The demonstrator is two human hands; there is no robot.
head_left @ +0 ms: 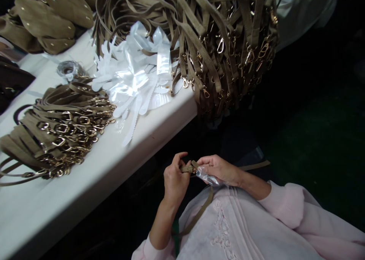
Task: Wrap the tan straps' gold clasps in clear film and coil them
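Observation:
Over my lap, my left hand (177, 176) pinches an olive-brown strap (186, 169) close to its gold buckle. Facing it, my right hand (217, 168) is closed on the strap's end and on a clear plastic sleeve (207, 176) that hangs crumpled below the fingers. One length of the strap drops across my clothing, and another sticks out past my right wrist. The exact grip of the right fingertips is partly hidden by the plastic.
On the white table (159, 123) lie a pile of buckled straps (59, 130), clear plastic sleeves with white strips (134, 73), and a roll of wire or ties (70, 69). Long straps with gold clasps (216, 50) hang over the edge. Brown bags (48, 20) sit behind.

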